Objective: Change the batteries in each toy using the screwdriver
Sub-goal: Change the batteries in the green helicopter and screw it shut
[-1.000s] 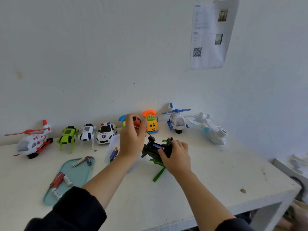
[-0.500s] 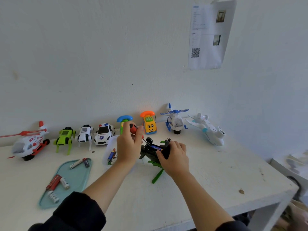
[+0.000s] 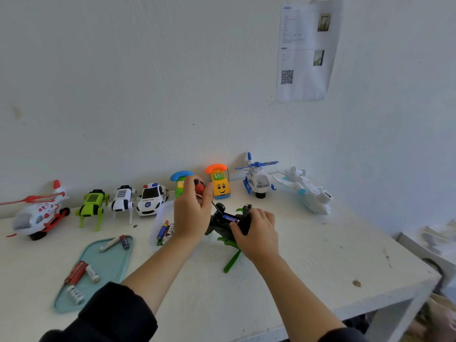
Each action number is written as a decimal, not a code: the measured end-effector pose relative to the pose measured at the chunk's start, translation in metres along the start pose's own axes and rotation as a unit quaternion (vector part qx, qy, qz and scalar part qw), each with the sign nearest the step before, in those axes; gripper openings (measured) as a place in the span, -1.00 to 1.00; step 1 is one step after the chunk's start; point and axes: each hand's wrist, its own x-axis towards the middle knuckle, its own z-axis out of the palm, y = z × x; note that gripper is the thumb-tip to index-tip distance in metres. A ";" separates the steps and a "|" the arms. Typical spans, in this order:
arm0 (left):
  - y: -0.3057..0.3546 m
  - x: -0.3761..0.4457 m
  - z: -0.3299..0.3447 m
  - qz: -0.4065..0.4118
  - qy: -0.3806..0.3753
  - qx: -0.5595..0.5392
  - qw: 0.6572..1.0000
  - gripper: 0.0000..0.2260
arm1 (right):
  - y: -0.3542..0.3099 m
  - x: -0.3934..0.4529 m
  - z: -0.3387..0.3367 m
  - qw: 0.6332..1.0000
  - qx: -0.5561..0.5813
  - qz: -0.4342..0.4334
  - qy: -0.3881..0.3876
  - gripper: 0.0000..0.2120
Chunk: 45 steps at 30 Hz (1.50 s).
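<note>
the step in hand looks like work on the battery bay of the black and green toy (image 3: 225, 224), which lies on its back near the middle of the tabletop (image 3: 308, 267), in front of the row of toys along the wall. the right hand (image 3: 256, 233) is closed around the toy from its right side, the thumb pressing near a blue battery (image 3: 230, 218) that sits in the open bay. the left hand (image 3: 192, 213), just left of the toy, is closed on the screwdriver (image 3: 199, 186); its red and black handle sticks out above the fingers and the thin shaft slants down toward the toy's upper end. whether the tip touches the toy i cannot tell.

the toy is dark with green blades, one long blade lying on the tabletop below it. i see no cover on the bay.

left of the toy a clear tub (image 3: 161, 225) holds batteries, and further left a teal tray (image 3: 98, 267) carries several more.

next, i judge, the battery must be seated or levered out, which calls for a steady hold and a careful tip.
</note>
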 end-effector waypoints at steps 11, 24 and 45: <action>-0.047 0.017 -0.007 -0.549 0.067 -0.217 0.804 -0.69 | 0.007 -0.001 -0.008 0.999 0.042 -0.013 0.008 -0.69; -0.040 0.019 -0.008 -0.631 0.035 -0.246 0.735 -0.78 | 0.014 -0.001 -0.014 0.996 0.079 -0.033 -0.009 -0.71; 0.038 0.013 0.000 -0.095 -0.157 -0.145 0.972 -0.93 | 0.023 0.006 -0.026 0.990 0.102 -0.029 -0.089 -0.58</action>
